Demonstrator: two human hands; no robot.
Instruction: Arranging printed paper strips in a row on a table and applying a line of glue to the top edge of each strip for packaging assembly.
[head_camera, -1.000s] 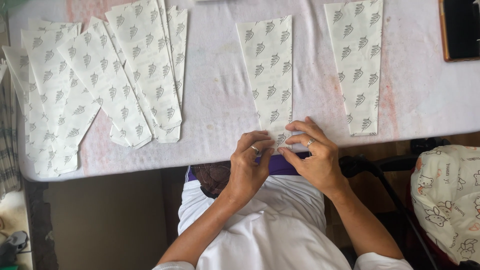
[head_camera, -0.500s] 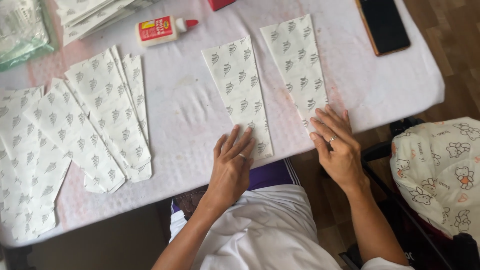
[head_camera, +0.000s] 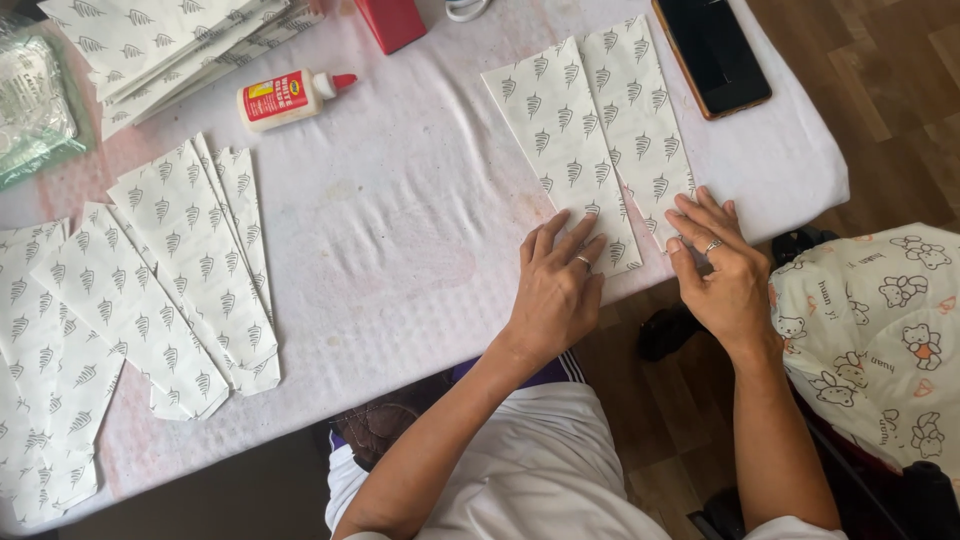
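White cloth-covered table (head_camera: 400, 230) filling most of the view, front edge running just under both hands. Loose fans of leaf-printed paper cutouts (head_camera: 190, 260) spread across the left half, more stacked at the top left. Two long tapered printed pieces side by side at the right — the left piece (head_camera: 565, 150) and the right piece (head_camera: 640, 115), long edges touching or slightly overlapped, narrow ends reaching the table's front edge.

Left hand (head_camera: 555, 290) flat on the near end of the left piece, fingers spread and pressing down, nothing pinched. Right hand (head_camera: 720, 265) flat on the near end of the right piece, fingers close together, palm hanging past the table edge.

Likely trouble: both pieces sitting at the very edge, so a sideways push could slide an end off or buckle the thin paper; uneven pressure could skew the shared seam.

Dark phone (head_camera: 712, 55) just beside the right piece, close to the right table edge. Glue bottle (head_camera: 290, 97) lying well apart at upper left. Bare cloth in the middle — the widest open room; little on the right.
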